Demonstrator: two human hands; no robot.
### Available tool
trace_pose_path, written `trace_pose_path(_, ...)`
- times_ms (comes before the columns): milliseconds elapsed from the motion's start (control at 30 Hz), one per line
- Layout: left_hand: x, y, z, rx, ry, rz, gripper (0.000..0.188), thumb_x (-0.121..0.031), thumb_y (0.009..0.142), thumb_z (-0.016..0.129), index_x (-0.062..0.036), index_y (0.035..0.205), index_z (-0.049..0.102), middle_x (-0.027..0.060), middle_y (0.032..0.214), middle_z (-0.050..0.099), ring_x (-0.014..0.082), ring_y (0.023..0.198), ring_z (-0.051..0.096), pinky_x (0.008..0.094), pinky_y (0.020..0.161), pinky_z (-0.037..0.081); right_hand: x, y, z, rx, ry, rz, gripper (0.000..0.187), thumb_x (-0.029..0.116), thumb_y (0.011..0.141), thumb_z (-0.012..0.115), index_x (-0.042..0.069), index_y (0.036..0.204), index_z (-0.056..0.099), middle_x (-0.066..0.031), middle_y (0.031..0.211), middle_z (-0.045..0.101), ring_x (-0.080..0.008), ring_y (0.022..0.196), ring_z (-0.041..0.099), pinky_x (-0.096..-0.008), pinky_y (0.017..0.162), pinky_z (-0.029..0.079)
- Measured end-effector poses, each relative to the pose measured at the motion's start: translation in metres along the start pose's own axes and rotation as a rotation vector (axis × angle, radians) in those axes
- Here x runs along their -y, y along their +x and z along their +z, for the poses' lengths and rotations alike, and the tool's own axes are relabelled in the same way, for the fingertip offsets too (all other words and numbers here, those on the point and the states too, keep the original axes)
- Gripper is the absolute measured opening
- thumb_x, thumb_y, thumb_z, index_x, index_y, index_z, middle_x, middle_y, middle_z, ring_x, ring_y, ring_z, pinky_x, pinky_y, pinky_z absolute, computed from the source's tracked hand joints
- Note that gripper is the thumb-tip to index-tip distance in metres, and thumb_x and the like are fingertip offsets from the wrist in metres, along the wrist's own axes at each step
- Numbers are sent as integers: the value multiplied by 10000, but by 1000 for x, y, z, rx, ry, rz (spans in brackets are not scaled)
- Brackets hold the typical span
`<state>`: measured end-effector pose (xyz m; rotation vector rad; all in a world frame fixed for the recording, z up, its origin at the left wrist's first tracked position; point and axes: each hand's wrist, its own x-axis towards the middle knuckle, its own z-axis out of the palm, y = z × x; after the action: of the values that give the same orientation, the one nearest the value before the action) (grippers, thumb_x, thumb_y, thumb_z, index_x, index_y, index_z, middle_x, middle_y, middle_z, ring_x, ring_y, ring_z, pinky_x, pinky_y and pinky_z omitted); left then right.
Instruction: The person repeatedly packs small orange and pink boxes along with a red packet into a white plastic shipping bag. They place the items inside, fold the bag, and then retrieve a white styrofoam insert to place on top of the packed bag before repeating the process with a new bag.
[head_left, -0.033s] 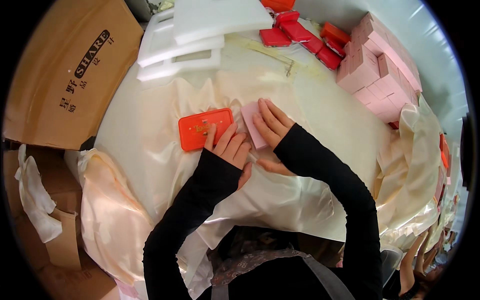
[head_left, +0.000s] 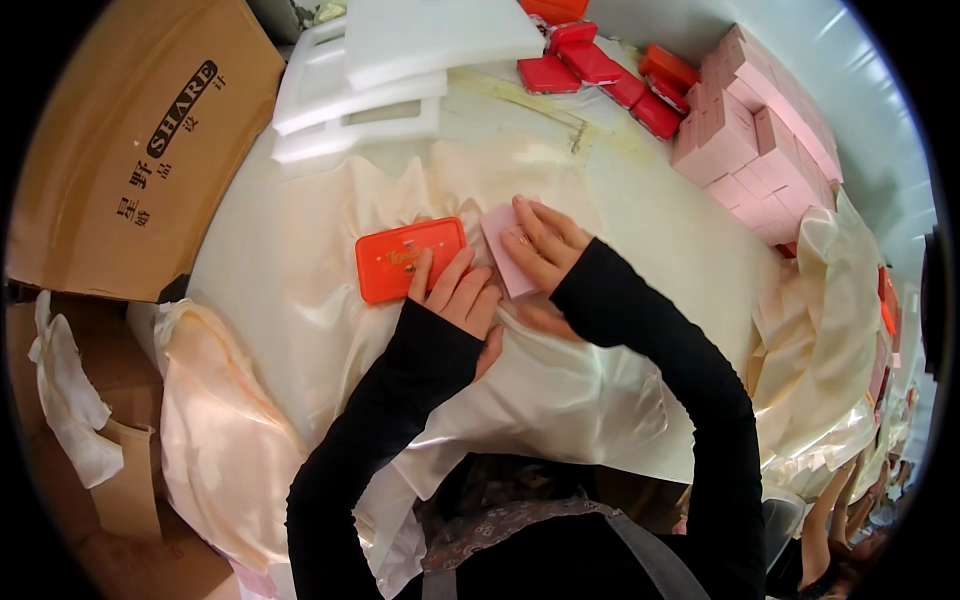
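Observation:
A flat red box [head_left: 395,255] with rounded corners and gold printing lies on cream satin cloth in front of me. My left hand [head_left: 463,292] rests at its lower right corner, fingers stretched out and the fingertips at the box's edge. Just to the right is a small pale pink box [head_left: 508,268], tilted a little. Over its right side lies my right hand [head_left: 545,250], fingers extended and spread, the thumb apart and smeared by motion. Part of the pink box is hidden beneath those fingers.
White foam sheets [head_left: 440,40] lie at the back left, beside a large brown carton [head_left: 130,120]. Several red tins [head_left: 590,62] sit at the back, with stacked pink boxes [head_left: 720,140] to their right. Satin cloth [head_left: 815,300] hangs at the right. Another person's arm [head_left: 820,530] shows lower right.
My right hand has shifted slightly, its thumb moving up toward the pink box. My left hand and the red box stay in place.

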<state>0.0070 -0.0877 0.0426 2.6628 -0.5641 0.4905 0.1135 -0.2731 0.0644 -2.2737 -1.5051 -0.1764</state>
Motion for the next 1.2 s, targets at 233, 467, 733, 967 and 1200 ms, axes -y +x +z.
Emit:
trace_pose_path(233, 1, -3, 1, -9, 12, -4, 389, -198, 689, 629, -23, 1030, 559, 131, 1113, 526, 329, 1166, 443, 565, 1027, 230, -22, 14, 7, -18, 110, -35, 729, 336, 567, 797, 123, 1209, 526, -207, 1167, 459, -378, 1049, 466, -427, 878, 420)
trace_pose_path(467, 2, -1, 2, -52, -122, -57, 491, -193, 707, 623, 8, 1136, 496, 149, 1250, 469, 341, 1219, 394, 543, 1037, 208, -29, 7, 32, -92, 144, -21, 791, 404, 591, 783, 73, 1247, 489, -215, 1198, 439, -392, 1058, 449, -444, 901, 393)
trace_pose_path(733, -5, 6, -5, 134, 91, -10, 608, -212, 719, 619, -11, 1269, 455, 157, 1366, 405, 313, 1233, 397, 570, 1019, 224, -35, 29, 6, 54, -107, 120, 675, 445, 676, 664, 67, 1208, 490, -216, 1176, 479, -360, 1094, 477, -477, 904, 382)
trace_pose_path(967, -3, 1, -2, 111, 97, 9, 595, -196, 711, 622, -22, 1259, 469, 143, 1349, 428, 310, 1238, 398, 567, 1018, 239, -243, 109, 42, -391, -734, 16, 478, 315, 703, 625, 92, 1121, 559, -114, 1136, 589, -298, 1016, 558, -374, 858, 423)
trace_pose_path(1200, -2, 5, -11, 58, 68, 34, 571, -183, 719, 614, -24, 1250, 479, 142, 1335, 441, 331, 1233, 391, 533, 1044, 224, -229, 95, 15, -43, -272, 313, 506, 354, 685, 722, 73, 1073, 561, -117, 854, 656, -229, 857, 628, -391, 711, 478)
